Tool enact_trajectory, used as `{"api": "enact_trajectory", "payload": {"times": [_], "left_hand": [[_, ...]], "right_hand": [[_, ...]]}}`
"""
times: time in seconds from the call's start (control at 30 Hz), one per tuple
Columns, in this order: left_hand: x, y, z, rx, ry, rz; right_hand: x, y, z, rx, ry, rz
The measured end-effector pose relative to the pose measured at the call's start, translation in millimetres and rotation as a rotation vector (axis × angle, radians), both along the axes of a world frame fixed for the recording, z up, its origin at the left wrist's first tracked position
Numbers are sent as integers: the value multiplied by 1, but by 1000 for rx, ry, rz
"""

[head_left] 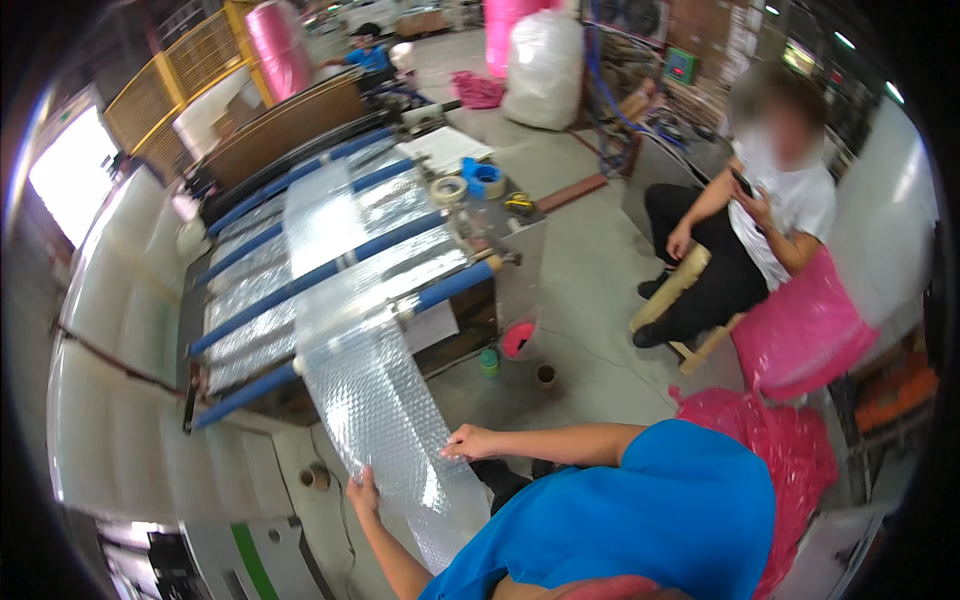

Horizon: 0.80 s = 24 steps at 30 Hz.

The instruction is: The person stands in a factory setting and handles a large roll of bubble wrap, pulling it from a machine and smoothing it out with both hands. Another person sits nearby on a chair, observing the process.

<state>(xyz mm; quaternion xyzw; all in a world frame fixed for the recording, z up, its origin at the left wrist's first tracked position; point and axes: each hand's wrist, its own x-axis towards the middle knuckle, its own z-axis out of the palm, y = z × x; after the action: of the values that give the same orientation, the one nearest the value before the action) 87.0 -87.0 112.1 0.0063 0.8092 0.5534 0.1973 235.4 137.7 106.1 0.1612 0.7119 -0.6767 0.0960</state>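
Observation:
A long strip of clear bubble wrap (375,400) runs down from the roller machine (345,270) toward my body. My left hand (363,490) grips the strip's left edge, with the thumb on top. At the opposite edge, a little farther up, my right hand (468,442) is closed on the wrap between thumb and fingers. Between my two hands the sheet hangs taut, and its lower end passes out of sight by my blue shirt. Blue rollers (320,282) cross the machine, and the film lies over them.
On the machine's right corner lie tape rolls (486,182) and a tape measure (519,204). A seated person (780,200) holds a phone at the right, beside pink bags (805,325). Below the machine stand a pink-rimmed bucket (518,340) and a green jar (489,361). Large white rolls (120,290) line the left.

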Motion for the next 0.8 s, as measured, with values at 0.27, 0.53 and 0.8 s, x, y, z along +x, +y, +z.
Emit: {"api": "enact_trajectory", "payload": {"times": [0.27,0.53,0.8], "left_hand": [[-24,6,-76,-169,287,3],[-28,11,-82,-157,129,-39],[-37,14,-100,-112,56,-5]], "right_hand": [[-21,10,-74,284,14,12],[-27,18,-76,361,-79,-32],[-33,23,-66,398,-175,-41]]}}
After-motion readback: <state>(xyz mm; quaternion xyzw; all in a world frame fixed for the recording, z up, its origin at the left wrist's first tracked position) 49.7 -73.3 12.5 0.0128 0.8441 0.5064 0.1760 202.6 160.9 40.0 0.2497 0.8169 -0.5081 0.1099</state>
